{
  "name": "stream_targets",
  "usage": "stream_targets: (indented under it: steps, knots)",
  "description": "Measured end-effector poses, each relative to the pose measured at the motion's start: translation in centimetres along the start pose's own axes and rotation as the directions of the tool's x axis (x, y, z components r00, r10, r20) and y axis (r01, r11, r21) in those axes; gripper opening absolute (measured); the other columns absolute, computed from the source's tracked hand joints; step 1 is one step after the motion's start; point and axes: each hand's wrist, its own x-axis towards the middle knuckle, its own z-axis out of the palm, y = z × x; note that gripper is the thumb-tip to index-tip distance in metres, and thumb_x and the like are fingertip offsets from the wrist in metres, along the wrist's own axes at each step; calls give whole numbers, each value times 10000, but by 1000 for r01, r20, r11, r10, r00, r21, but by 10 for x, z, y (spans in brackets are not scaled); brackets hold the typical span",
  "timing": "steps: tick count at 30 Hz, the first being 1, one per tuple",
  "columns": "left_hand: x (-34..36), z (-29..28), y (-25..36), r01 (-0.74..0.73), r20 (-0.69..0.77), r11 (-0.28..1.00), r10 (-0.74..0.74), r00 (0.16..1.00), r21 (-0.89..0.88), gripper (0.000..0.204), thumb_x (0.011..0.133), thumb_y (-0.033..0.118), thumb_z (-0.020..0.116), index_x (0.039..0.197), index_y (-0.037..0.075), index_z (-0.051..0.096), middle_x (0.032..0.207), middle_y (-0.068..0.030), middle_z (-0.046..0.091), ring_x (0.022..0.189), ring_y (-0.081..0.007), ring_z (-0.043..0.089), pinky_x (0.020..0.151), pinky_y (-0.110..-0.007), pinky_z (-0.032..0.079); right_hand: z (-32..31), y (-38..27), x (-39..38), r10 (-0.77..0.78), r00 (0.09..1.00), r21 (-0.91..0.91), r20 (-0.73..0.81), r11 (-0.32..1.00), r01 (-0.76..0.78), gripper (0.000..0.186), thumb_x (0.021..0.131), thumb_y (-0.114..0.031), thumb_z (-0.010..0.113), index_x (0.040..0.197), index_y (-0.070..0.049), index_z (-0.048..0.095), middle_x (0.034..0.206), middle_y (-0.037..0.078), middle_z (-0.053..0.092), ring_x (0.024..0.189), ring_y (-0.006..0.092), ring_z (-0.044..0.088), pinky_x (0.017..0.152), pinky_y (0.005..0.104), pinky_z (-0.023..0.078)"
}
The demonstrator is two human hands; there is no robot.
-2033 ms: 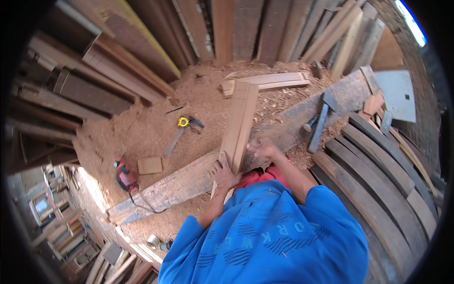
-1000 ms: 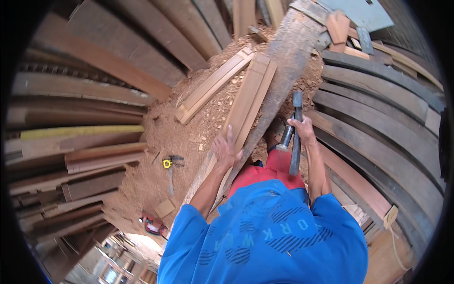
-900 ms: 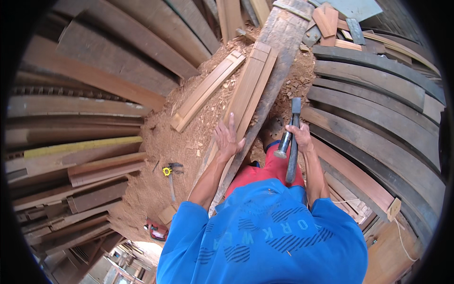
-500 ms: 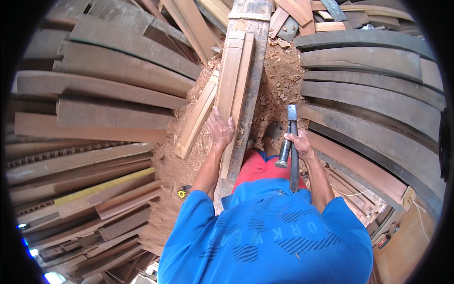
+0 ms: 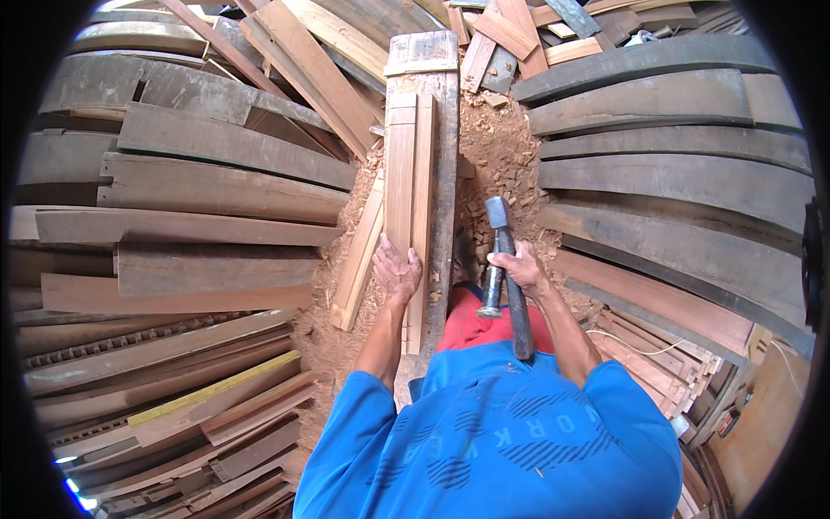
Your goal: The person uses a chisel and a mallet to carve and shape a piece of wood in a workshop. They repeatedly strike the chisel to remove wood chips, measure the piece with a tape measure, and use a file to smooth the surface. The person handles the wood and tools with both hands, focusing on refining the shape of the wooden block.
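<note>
Your left hand (image 5: 399,268) rests loosely spread on the 2 boards (image 5: 400,177), nearer them than your right hand (image 5: 524,266), which grips a hammer (image 5: 519,322) and chisel (image 5: 492,292) to their right. The boards run near to far along the bench (image 5: 445,138).

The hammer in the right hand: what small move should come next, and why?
Perhaps shift the short dark tool into the left hand: the right hand grips it together with the hammer, while the left hand holds no tool and lies against the long wooden workpiece.
</note>
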Motion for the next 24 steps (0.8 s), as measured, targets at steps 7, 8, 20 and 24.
stream_targets:
  steps: [7, 8, 20, 24]
  knots:
    - [3, -6, -2, -67, -20, 995, 66, 998, -80, 823, 931, 346, 608, 1540, -82, 256, 1255, -303, 517, 1086, -456, 513, 979, -559, 419, 36, -6, 32, -148, 988, 77, 41, 987, 145, 215, 843, -215, 796, 846, -65, 643, 760, -16, 606, 686, 74, 544, 606, 293, 462]
    - [4, -6, -6, -77, -25, 990, 75, 997, -116, 818, 933, 334, 612, 1540, -82, 256, 1253, -307, 516, 1082, -459, 513, 982, -560, 416, 41, -9, 33, -141, 989, 85, 39, 987, 137, 215, 844, -215, 798, 849, -63, 646, 762, -17, 609, 688, 74, 546, 608, 292, 464]
    - [60, -53, 48, 9, 44, 946, 6, 999, -323, 759, 971, 347, 596, 1549, -48, 303, 1285, -305, 526, 1140, -439, 514, 1074, -550, 356, 40, 1, 12, -53, 998, 88, -30, 995, 55, 226, 851, -205, 791, 879, -46, 633, 766, -6, 619, 678, 86, 561, 622, 291, 482]
    - [12, -117, 79, 607, 717, 383, 333, 612, -696, 978, 952, 467, 683, 1592, -21, 127, 1015, -176, 623, 891, -287, 638, 823, -488, 532, 47, 0, -1, -110, 994, -40, -20, 993, 109, 221, 863, -209, 774, 902, -28, 654, 780, 2, 638, 696, 90, 581, 625, 298, 495]
